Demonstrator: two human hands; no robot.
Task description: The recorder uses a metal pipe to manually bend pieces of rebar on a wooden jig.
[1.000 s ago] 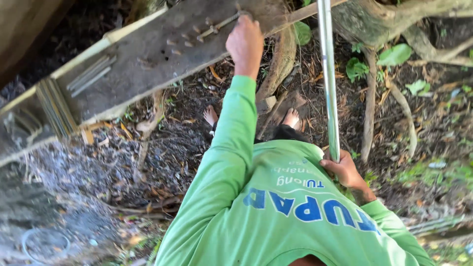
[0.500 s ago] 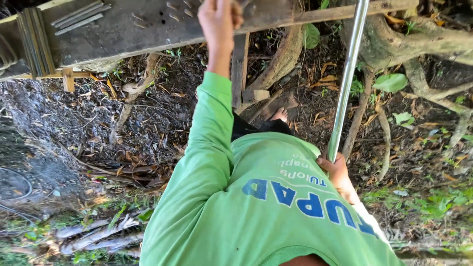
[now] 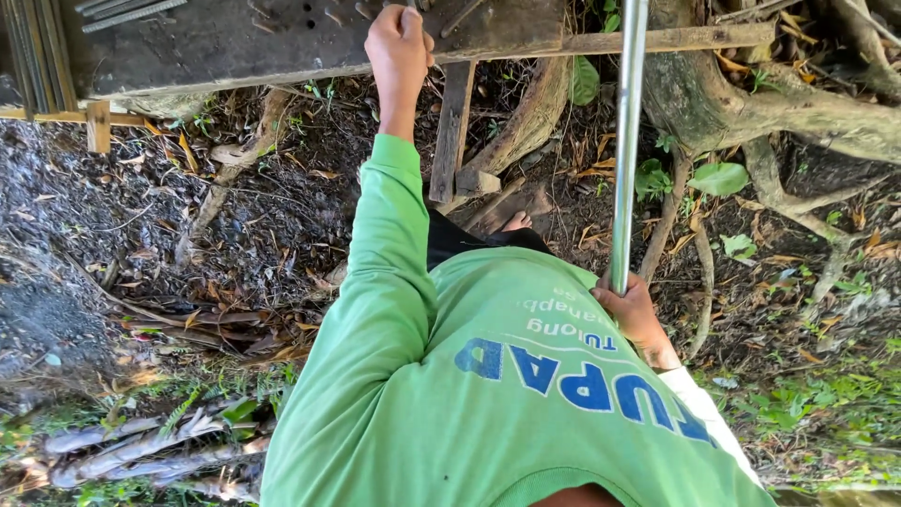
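Observation:
My left hand (image 3: pixel 399 52) reaches forward in a green long sleeve and rests on a weathered wooden board (image 3: pixel 235 42). Its fingers curl down by some nails or small metal bits at the frame's top edge, and what they hold is hidden. My right hand (image 3: pixel 633 310) is at my waist, gripped around the lower end of a long shiny metal pipe (image 3: pixel 627 141). The pipe rises almost straight up out of the frame. My bare foot (image 3: pixel 516 223) shows on the dirt below my green shirt.
Thin metal rods (image 3: pixel 38 47) lie on the board's left end. A wooden slat (image 3: pixel 452 127) hangs under the board. Thick tree roots (image 3: pixel 788 108) spread at the right. The ground is dark soil with dry leaves, and dry palm fronds (image 3: pixel 141 451) lie at the lower left.
The view has swung, so the board now lies level across the top. The pipe stands more upright. My left hand stays on the board and my right hand keeps its grip on the pipe.

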